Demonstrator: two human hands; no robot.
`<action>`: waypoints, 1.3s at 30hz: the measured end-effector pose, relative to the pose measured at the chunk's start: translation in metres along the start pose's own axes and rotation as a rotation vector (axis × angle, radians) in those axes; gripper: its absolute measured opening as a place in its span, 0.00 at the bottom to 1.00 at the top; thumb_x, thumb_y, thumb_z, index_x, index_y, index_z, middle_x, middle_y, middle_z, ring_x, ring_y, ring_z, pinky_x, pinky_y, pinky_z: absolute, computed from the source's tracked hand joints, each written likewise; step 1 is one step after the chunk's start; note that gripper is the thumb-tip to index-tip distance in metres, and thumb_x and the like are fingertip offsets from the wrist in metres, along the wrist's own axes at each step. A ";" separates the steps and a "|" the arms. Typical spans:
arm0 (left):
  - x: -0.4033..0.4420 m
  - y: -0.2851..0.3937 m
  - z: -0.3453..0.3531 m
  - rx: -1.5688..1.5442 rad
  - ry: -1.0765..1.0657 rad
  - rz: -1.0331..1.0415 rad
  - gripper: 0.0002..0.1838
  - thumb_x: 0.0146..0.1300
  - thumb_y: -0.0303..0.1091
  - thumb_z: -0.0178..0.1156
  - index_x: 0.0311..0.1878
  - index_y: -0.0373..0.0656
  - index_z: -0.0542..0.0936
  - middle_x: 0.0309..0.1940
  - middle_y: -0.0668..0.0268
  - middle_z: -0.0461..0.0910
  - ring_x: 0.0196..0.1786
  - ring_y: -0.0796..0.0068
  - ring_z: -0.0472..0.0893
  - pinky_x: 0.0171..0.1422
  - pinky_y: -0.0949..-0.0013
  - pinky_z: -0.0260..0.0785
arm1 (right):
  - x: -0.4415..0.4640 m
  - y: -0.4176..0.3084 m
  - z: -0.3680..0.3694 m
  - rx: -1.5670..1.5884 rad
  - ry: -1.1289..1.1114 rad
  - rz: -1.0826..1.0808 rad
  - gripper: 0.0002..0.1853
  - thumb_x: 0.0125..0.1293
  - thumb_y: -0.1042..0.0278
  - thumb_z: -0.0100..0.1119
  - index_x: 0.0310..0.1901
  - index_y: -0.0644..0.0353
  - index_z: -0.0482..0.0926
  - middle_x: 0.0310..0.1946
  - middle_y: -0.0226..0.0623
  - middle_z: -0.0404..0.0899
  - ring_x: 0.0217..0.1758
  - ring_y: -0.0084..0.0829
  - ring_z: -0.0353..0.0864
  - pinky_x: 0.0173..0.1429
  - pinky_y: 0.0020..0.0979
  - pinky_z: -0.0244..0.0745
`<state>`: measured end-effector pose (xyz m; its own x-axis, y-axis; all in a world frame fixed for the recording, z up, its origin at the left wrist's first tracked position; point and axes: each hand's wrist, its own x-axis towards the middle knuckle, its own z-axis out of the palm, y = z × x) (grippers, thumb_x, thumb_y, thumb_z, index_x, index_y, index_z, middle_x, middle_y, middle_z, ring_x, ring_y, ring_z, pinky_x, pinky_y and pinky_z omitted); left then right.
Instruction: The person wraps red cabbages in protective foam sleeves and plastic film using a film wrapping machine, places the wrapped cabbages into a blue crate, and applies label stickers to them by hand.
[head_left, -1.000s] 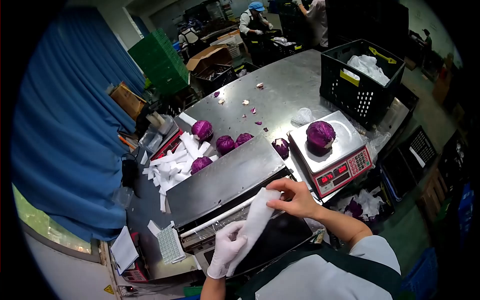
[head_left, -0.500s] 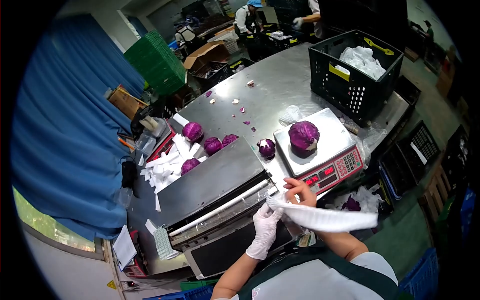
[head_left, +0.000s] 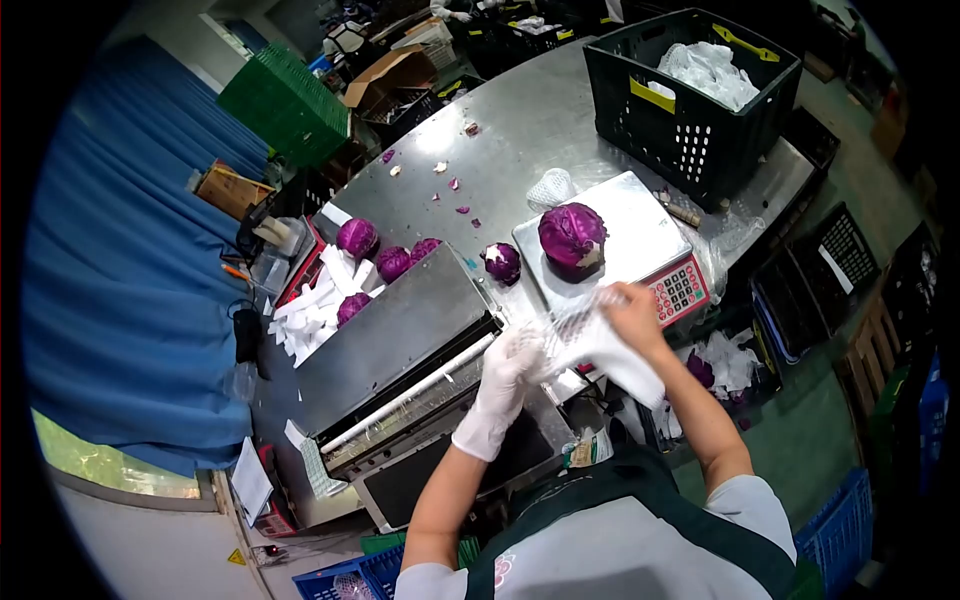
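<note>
A white foam net sleeve [head_left: 615, 362] stretches between my two hands in front of the scale. My left hand [head_left: 510, 372], in a white glove, is closed on its left end. My bare right hand [head_left: 634, 314] grips the upper right part, its fingers partly blurred. Just beyond them a large purple cabbage [head_left: 572, 240] sits on the metal plate of the scale [head_left: 640, 225]. A smaller purple cabbage [head_left: 501, 263] rests on the table left of the scale. The wrapping machine [head_left: 400, 320] is to the left of my gloved hand.
Several purple cabbages [head_left: 357, 238] and white strips [head_left: 312, 312] lie behind the machine. A black crate [head_left: 690, 130] with white netting stands at the back right. Leaf scraps dot the metal table [head_left: 500, 130]. Blue crates [head_left: 838, 530] are low at the right. Other people work at the far back.
The sleeve has been opened out between both hands, and they have moved up toward the scale. The view has shifted, so the table and cabbages appear further left and higher.
</note>
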<state>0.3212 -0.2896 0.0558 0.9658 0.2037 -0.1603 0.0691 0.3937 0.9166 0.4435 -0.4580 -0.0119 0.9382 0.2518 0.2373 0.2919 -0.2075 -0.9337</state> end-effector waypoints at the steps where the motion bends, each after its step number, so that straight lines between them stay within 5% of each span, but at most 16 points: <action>1: 0.010 0.001 0.003 0.001 0.006 -0.007 0.17 0.58 0.36 0.61 0.47 0.37 0.72 0.36 0.66 0.76 0.39 0.76 0.76 0.46 0.73 0.69 | 0.017 0.004 -0.008 0.089 0.137 0.121 0.05 0.53 0.77 0.57 0.32 0.65 0.80 0.18 0.33 0.78 0.20 0.16 0.71 0.26 0.23 0.68; 5: 0.090 0.000 0.006 0.629 0.260 0.359 0.05 0.52 0.24 0.58 0.34 0.40 0.77 0.23 0.72 0.75 0.25 0.82 0.73 0.31 0.78 0.67 | 0.072 0.029 -0.021 0.817 0.383 0.332 0.05 0.59 0.79 0.49 0.37 0.66 0.74 0.28 0.33 0.74 0.23 0.18 0.71 0.20 0.22 0.65; 7: 0.145 0.001 -0.005 0.645 0.423 0.399 0.10 0.52 0.33 0.62 0.35 0.39 0.77 0.26 0.64 0.78 0.28 0.73 0.77 0.33 0.70 0.69 | 0.086 0.024 -0.023 0.811 0.294 0.478 0.08 0.60 0.76 0.50 0.42 0.63 0.72 0.25 0.32 0.72 0.19 0.18 0.67 0.17 0.20 0.60; 9: 0.184 0.009 -0.007 0.985 0.613 0.386 0.16 0.55 0.41 0.57 0.41 0.40 0.78 0.33 0.56 0.81 0.35 0.60 0.80 0.41 0.63 0.71 | 0.099 0.030 -0.013 0.816 0.145 0.506 0.10 0.62 0.69 0.50 0.44 0.61 0.70 0.23 0.30 0.69 0.17 0.16 0.62 0.16 0.19 0.55; 12: 0.225 -0.005 -0.023 1.261 0.476 0.031 0.19 0.60 0.46 0.48 0.43 0.43 0.79 0.41 0.52 0.79 0.47 0.53 0.78 0.52 0.58 0.68 | 0.114 0.054 0.009 0.576 0.002 0.597 0.15 0.67 0.57 0.43 0.46 0.59 0.70 0.33 0.30 0.72 0.16 0.16 0.60 0.14 0.20 0.52; 16: 0.316 -0.151 -0.124 1.769 0.041 0.890 0.16 0.60 0.39 0.46 0.36 0.38 0.78 0.32 0.50 0.79 0.35 0.50 0.78 0.45 0.56 0.70 | 0.097 0.077 0.029 0.725 -0.048 0.577 0.22 0.67 0.55 0.40 0.52 0.66 0.68 0.44 0.36 0.73 0.32 0.25 0.71 0.30 0.28 0.67; 17: 0.234 -0.075 -0.051 1.408 0.242 0.364 0.15 0.60 0.38 0.48 0.33 0.37 0.78 0.31 0.52 0.79 0.32 0.52 0.77 0.42 0.60 0.71 | 0.089 0.079 0.030 0.854 -0.014 0.530 0.23 0.67 0.55 0.40 0.53 0.67 0.67 0.46 0.38 0.73 0.40 0.27 0.73 0.37 0.30 0.71; 19: 0.191 -0.056 -0.040 1.373 0.239 0.339 0.16 0.62 0.42 0.50 0.35 0.38 0.79 0.29 0.54 0.79 0.31 0.60 0.79 0.41 0.63 0.70 | 0.061 0.034 0.014 0.823 0.012 0.696 0.26 0.66 0.56 0.42 0.61 0.66 0.59 0.54 0.41 0.69 0.57 0.32 0.69 0.60 0.32 0.65; 21: 0.121 -0.010 -0.006 0.671 0.328 0.136 0.22 0.63 0.48 0.50 0.37 0.35 0.79 0.28 0.57 0.79 0.32 0.69 0.79 0.40 0.68 0.71 | 0.027 0.052 0.023 0.733 0.012 0.359 0.31 0.69 0.47 0.36 0.65 0.63 0.53 0.56 0.41 0.68 0.59 0.32 0.68 0.62 0.33 0.65; 23: 0.065 0.009 -0.003 0.304 0.203 0.519 0.25 0.64 0.50 0.51 0.38 0.32 0.79 0.28 0.59 0.80 0.35 0.72 0.80 0.43 0.70 0.72 | -0.006 -0.031 0.003 1.179 -0.246 0.436 0.39 0.67 0.38 0.34 0.64 0.70 0.52 0.60 0.48 0.64 0.59 0.39 0.70 0.63 0.35 0.64; 25: 0.023 0.011 -0.028 0.468 0.234 0.891 0.26 0.65 0.49 0.50 0.44 0.30 0.76 0.36 0.59 0.80 0.38 0.69 0.80 0.49 0.70 0.72 | -0.024 -0.072 0.016 0.870 -0.373 0.029 0.42 0.65 0.33 0.28 0.62 0.70 0.59 0.57 0.50 0.67 0.55 0.39 0.72 0.59 0.33 0.68; 27: -0.027 0.022 -0.020 -0.242 0.170 0.426 0.27 0.65 0.50 0.50 0.51 0.31 0.72 0.47 0.55 0.76 0.45 0.67 0.79 0.55 0.66 0.70 | -0.041 -0.087 0.030 0.504 -0.462 -0.295 0.44 0.63 0.29 0.24 0.56 0.68 0.69 0.49 0.51 0.75 0.44 0.39 0.80 0.48 0.31 0.76; 29: -0.055 -0.004 -0.060 -0.339 0.120 0.215 0.42 0.60 0.68 0.39 0.61 0.36 0.64 0.54 0.52 0.70 0.56 0.58 0.72 0.61 0.53 0.66 | -0.046 -0.124 0.044 0.388 -0.502 -0.471 0.39 0.67 0.36 0.29 0.54 0.70 0.71 0.43 0.52 0.78 0.39 0.41 0.82 0.46 0.31 0.76; 31: -0.088 -0.041 -0.103 -0.820 0.129 -0.039 0.48 0.55 0.74 0.35 0.63 0.37 0.60 0.58 0.48 0.66 0.60 0.52 0.67 0.64 0.47 0.61 | -0.052 -0.142 0.062 0.304 -0.648 -0.302 0.25 0.67 0.54 0.39 0.52 0.69 0.73 0.37 0.51 0.80 0.40 0.39 0.83 0.42 0.30 0.75; 34: -0.125 -0.014 -0.099 -0.914 -0.063 0.089 0.42 0.61 0.66 0.35 0.66 0.38 0.56 0.62 0.53 0.64 0.61 0.54 0.66 0.66 0.53 0.59 | -0.069 -0.157 0.102 0.278 -0.592 -0.291 0.23 0.69 0.56 0.39 0.46 0.69 0.77 0.33 0.46 0.82 0.35 0.34 0.82 0.42 0.28 0.74; 39: -0.152 -0.083 -0.185 -0.985 0.142 0.082 0.32 0.66 0.53 0.41 0.63 0.35 0.59 0.58 0.53 0.67 0.59 0.59 0.69 0.63 0.59 0.64 | -0.081 -0.168 0.167 0.776 -0.634 0.521 0.17 0.69 0.61 0.46 0.27 0.64 0.73 0.16 0.29 0.71 0.19 0.16 0.69 0.23 0.19 0.62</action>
<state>0.1226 -0.1877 -0.0636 0.9150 0.3435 -0.2114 -0.2966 0.9283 0.2244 0.2868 -0.2855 0.0813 0.5841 0.7861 -0.2023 -0.5089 0.1605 -0.8457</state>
